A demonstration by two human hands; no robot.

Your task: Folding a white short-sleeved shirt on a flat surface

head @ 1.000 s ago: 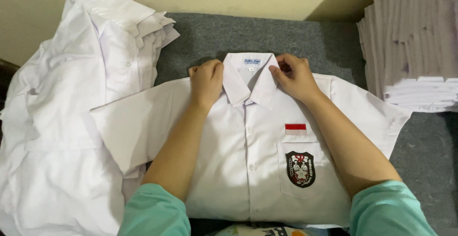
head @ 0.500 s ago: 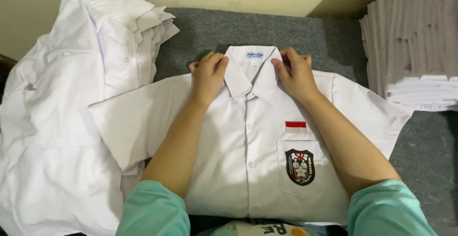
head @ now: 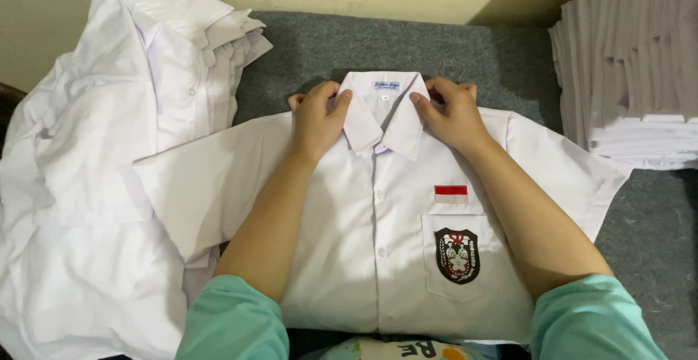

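Grey felt table (head: 480, 47), cream wall behind; left hand (head: 318, 116), right hand (head: 451, 113) pinch white shirt (head: 378, 258) collar.

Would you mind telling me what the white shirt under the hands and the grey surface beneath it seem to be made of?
The white shirt looks like thin woven cotton or a cotton blend with a matt finish: it creases softly, and the collar holds crisp edges. Its chest badge seems embroidered or printed; I cannot tell which. The grey surface looks like felt or low carpet, fuzzy and speckled, without sheen.
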